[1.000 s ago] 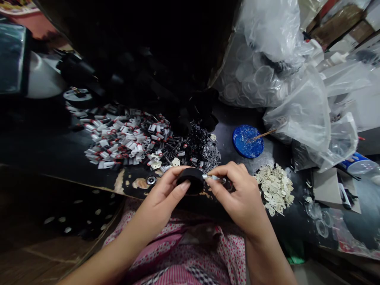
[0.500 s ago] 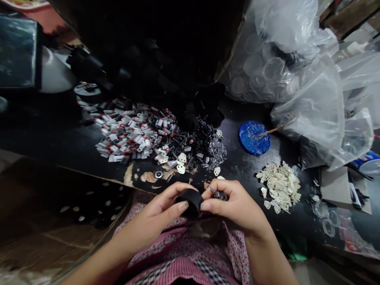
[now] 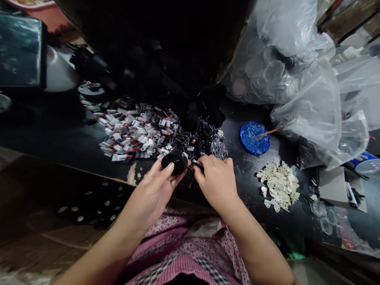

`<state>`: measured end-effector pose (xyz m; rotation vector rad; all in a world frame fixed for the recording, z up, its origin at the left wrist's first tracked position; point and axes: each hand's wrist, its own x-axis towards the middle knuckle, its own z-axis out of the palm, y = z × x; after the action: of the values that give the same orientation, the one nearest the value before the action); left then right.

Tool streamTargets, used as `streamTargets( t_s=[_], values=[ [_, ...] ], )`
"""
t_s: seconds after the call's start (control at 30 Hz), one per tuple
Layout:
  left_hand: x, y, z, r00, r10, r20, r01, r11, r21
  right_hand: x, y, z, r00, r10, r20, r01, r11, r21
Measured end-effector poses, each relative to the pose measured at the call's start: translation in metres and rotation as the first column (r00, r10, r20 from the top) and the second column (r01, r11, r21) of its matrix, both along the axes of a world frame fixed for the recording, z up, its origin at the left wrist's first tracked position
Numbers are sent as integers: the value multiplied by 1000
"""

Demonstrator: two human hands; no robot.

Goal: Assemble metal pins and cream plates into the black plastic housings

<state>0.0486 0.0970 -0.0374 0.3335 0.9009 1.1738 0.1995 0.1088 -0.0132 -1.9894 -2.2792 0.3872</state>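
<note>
My left hand [image 3: 157, 184] grips a round black cup-shaped part [image 3: 175, 163], its opening facing up toward me. Close beside it on the right, my right hand [image 3: 215, 178] is closed, back upward, around a small dark tool [image 3: 198, 164] that shows between thumb and fingers. Both hands are over the front of the small-parts piles. Beyond them lie white tubes with red rings [image 3: 138, 132], small springs [image 3: 179, 141] and thin grey pieces [image 3: 219, 146]. What the right fingertips touch is too small to tell.
A blue round lid [image 3: 254, 138] holds a thin stick and some clear paste. A pile of cream-coloured flat plates [image 3: 279, 185] lies at the right. Clear plastic bags [image 3: 311, 103] stand behind it. The dark table's front edge [image 3: 118, 179] runs before the piles.
Both hands have moved up and away from my lap toward the piles. My right hand has parted from the black part and turned palm down; the left has tilted the part's opening upward.
</note>
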Motion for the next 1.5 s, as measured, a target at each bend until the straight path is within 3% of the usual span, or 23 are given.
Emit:
streamTargets(
  t_s=[0.1,0.2,0.33,0.53,0.67,0.87,1.1,1.23,1.5],
  values=[
    [-1,-3,-3,999,7,-52,-7,1000,14,6,-5,0,987,-49,-150,53,998,23],
    [3,-9,-2,997,-15,-80,14,1000,-12,10,-15,1,912,-87,-401,118,992,52],
    [12,-11,4,997,-79,14,79,995,-54,11,-26,-1,830,-61,-554,192,964,182],
    [17,-9,6,989,-46,139,58,994,-88,18,-28,-5,794,55,-605,123,961,249],
    [16,-11,6,991,-60,118,73,991,-110,21,-27,0,824,79,-562,111,949,296],
    [15,-13,8,993,-90,78,98,991,-95,25,-28,7,831,72,-552,70,970,232],
    [9,-15,9,989,-151,-5,150,984,-100,21,-28,22,683,39,-729,129,977,172],
    [7,-17,5,984,-176,-33,174,983,-53,19,-28,28,747,66,-662,106,971,216],
    [9,-20,7,983,-182,-13,180,979,-97,17,-32,22,717,48,-695,124,973,194]
  ],
)
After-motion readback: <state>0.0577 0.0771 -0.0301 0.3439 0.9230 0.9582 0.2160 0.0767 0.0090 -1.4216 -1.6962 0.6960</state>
